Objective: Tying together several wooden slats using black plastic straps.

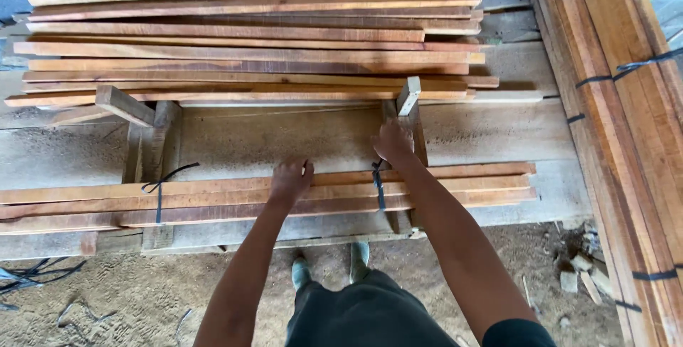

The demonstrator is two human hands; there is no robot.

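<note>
2 hands: left hand on slat bundle, right hand w/ strap.

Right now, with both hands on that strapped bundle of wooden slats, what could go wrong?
The dark plastic strap by the right hand looks loosely tied; if it slips, the bundle of long reddish-brown wooden slats could spread apart. The left hand presses on rough-sawn edges, so splinters seem likely. The tall loose stack of long planks behind overhangs unevenly and might slide forward if bumped.
</note>
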